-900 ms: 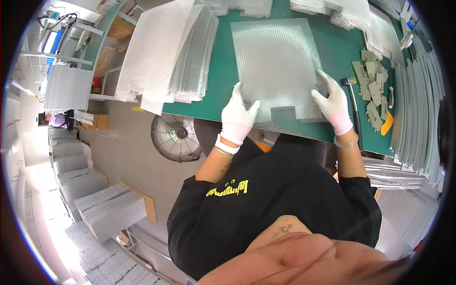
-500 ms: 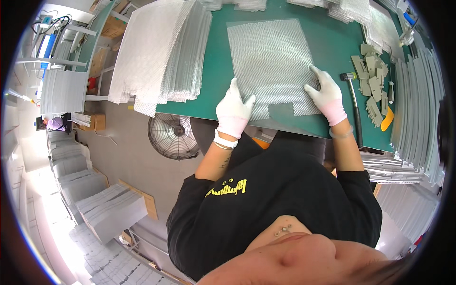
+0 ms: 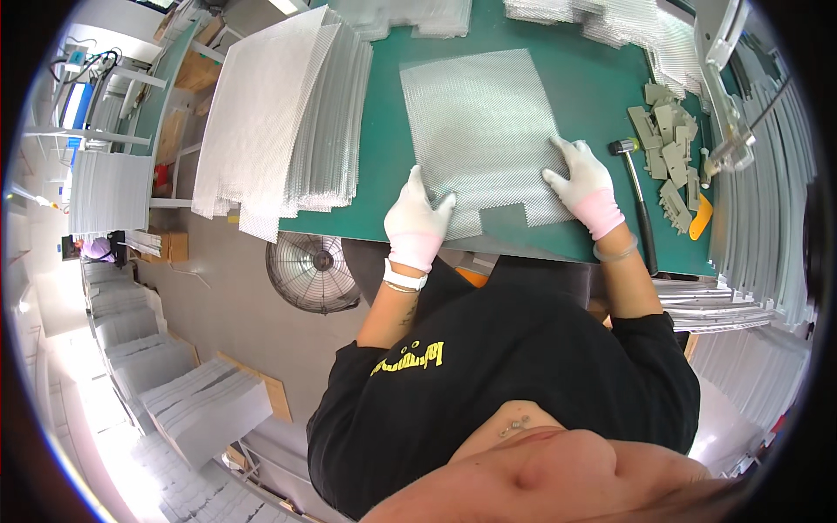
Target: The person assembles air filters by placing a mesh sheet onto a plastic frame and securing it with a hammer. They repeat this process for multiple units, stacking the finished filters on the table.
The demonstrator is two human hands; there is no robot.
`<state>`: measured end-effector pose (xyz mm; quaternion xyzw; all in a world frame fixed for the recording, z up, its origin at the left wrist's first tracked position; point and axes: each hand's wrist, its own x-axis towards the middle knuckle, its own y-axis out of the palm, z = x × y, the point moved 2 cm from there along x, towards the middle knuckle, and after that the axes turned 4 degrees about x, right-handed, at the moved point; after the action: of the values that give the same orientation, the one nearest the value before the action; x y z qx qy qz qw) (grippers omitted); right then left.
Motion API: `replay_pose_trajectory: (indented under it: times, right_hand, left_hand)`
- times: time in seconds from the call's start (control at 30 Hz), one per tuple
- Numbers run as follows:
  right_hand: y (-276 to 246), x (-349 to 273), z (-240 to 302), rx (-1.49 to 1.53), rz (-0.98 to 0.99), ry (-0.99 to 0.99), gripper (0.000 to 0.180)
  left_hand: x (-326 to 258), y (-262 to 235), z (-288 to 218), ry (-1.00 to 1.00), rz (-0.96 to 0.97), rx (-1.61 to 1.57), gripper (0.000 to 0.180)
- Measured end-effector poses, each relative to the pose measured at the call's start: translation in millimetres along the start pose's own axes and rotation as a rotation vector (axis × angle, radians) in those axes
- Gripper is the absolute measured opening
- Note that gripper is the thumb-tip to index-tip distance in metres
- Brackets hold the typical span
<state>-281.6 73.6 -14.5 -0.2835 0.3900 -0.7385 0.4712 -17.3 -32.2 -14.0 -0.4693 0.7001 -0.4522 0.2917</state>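
A rectangular silver mesh sheet (image 3: pixel 479 131) lies on the green tabletop, with a notch cut into its near edge. My white-gloved left hand (image 3: pixel 417 220) rests at its near left corner, with thumb and index finger spread and the thumb over the mesh. At the right edge is my gloved right hand (image 3: pixel 582 185), its thumb and index finger also apart and touching the sheet. The other fingers of both hands are partly hidden. Neither hand shows a closed grip.
On the left stands a tall mesh stack (image 3: pixel 261 131). A hammer (image 3: pixel 636 192), grey flat parts (image 3: pixel 671 157) and an orange-yellow tool (image 3: pixel 700 218) lie to the right. More mesh (image 3: pixel 610 19) sits at the back. A fan (image 3: pixel 312 272) stands on the floor.
The whole view has shifted slightly, so the table and stack appear lower and further left. My hands keep their places at the sheet's edges.
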Motion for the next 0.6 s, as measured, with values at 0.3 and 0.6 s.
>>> replay_pose_trajectory:
  times: [0.3, 0.6]
  right_hand:
    - [-54, 26, 13, -0.09, -0.088, -0.17, 0.045]
    - [-178, 175, -65, -0.557, -0.474, 0.312, 0.061]
  left_hand:
    - [26, 9, 17, 0.409, 0.033, 0.205, 0.058]
    - [36, 6, 6, 0.421, 0.05, 0.256, 0.057]
